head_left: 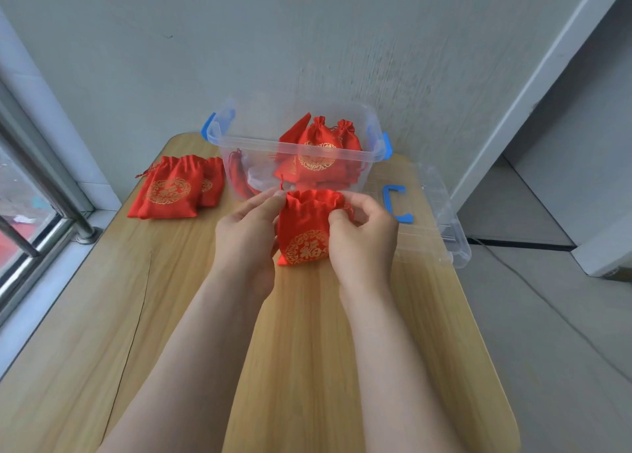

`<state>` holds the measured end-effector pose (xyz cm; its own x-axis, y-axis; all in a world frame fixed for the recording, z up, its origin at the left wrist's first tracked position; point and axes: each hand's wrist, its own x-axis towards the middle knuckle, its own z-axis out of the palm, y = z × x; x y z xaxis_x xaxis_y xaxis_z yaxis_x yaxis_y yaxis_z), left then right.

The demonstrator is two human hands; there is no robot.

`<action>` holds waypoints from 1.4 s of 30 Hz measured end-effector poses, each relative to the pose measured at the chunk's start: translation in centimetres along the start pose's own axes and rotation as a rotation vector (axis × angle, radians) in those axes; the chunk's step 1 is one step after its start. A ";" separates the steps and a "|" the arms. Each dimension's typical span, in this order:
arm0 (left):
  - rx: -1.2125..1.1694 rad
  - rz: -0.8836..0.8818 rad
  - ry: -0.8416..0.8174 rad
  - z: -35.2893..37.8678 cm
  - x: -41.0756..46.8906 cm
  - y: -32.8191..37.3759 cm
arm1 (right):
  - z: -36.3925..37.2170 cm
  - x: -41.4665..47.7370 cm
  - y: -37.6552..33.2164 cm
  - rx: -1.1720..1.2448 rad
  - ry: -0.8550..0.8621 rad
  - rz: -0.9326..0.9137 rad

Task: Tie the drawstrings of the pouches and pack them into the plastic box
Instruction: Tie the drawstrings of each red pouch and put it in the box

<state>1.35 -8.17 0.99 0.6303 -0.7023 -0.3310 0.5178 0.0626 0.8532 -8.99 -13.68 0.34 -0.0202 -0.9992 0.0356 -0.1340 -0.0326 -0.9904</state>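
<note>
A red pouch (304, 227) with a gold emblem hangs between my hands just in front of the clear plastic box (239, 151). My left hand (248, 233) pinches the pouch's left top corner at its drawstring. My right hand (362, 237) pinches the drawstring at the right top corner. The pouch mouth is gathered and partly drawn in. Inside the box lie several tied red pouches (318, 151). A small pile of red pouches (174, 189) lies on the table left of the box.
The wooden table (171, 315) has a crack running down its left part. The box's clear lid (427, 220) with blue clips lies at the table's right edge. A window with a metal rail is at the left, a wall behind.
</note>
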 end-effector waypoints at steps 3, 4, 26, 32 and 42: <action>-0.054 -0.007 -0.020 0.3 -0.2 0.2 | -0.1 0.1 0.0 0.009 -0.008 -0.020; -0.067 0.001 -0.007 0.4 -0.3 0.2 | -0.1 0.1 0.0 0.015 -0.017 -0.016; 0.088 0.142 0.036 -1.6 -1.2 0.8 | -2.9 -1.3 -1.0 0.167 -0.130 0.163; 0.005 0.089 0.020 -1.6 -1.4 0.9 | -3.5 -1.1 -0.6 0.132 -0.132 0.246; -0.083 0.156 0.140 -1.7 -1.3 0.9 | -3.3 -0.9 -1.3 0.245 0.044 0.231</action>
<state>1.97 -6.04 1.47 0.7775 -0.5749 -0.2550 0.4497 0.2248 0.8644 -12.08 -12.62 2.01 -0.0654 -0.9789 -0.1934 0.1207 0.1847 -0.9754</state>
